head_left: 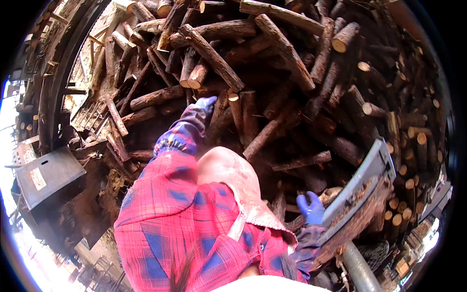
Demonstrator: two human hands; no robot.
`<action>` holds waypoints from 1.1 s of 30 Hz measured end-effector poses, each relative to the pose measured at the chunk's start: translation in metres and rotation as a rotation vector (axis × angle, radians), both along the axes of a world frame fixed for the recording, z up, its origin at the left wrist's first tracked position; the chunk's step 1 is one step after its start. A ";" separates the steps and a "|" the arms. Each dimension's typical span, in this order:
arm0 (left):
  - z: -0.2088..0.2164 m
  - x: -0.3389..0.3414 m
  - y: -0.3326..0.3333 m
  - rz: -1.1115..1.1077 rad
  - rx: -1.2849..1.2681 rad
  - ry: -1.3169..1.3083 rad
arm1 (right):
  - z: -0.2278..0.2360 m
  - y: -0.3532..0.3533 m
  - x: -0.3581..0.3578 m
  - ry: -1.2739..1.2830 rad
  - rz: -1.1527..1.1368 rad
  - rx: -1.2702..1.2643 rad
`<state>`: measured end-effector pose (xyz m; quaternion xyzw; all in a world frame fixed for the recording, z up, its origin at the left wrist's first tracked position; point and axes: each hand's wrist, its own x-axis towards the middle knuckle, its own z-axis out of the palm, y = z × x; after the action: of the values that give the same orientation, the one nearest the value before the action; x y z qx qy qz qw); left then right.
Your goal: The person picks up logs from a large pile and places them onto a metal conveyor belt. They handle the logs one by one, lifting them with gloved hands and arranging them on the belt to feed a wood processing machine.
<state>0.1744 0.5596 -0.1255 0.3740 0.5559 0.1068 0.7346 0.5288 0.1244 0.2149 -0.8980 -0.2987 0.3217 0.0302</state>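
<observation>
My left hand (206, 103), in a blue-purple glove, reaches forward into the heap of logs. Its fingers curl against the upper part of a bark-covered log (220, 117), partly out of sight. Lower right, my right hand (311, 210) wears a matching glove; its fingers are spread with nothing in them. It is beside a grey metal-edged trough (357, 182) and close to a short pale log (331, 195). Between my arms, a pink cloth (228, 170) hangs over my red checked sleeves and front.
Logs lie crisscrossed ahead, including a long slanting one (287, 53) and one leaning toward me (211, 57). Stacked log ends (396, 219) show at right. A grey metal box (48, 175) stands at left, and a thick pipe (360, 267) at lower right.
</observation>
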 end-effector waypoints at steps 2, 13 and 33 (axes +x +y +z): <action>-0.003 0.034 0.069 0.129 0.047 -0.096 | -0.031 0.043 -0.034 0.113 0.004 0.028; -0.078 0.089 0.280 0.786 0.241 0.633 | -0.126 0.059 -0.089 0.535 -0.142 -0.422; 0.188 0.222 0.013 -0.025 -0.195 -0.694 | -0.096 0.150 -0.054 0.312 0.062 0.520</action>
<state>0.3968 0.5724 0.0626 0.2506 0.2763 0.1649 0.9130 0.4748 0.2739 0.1187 -0.7902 -0.3902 0.3694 0.2946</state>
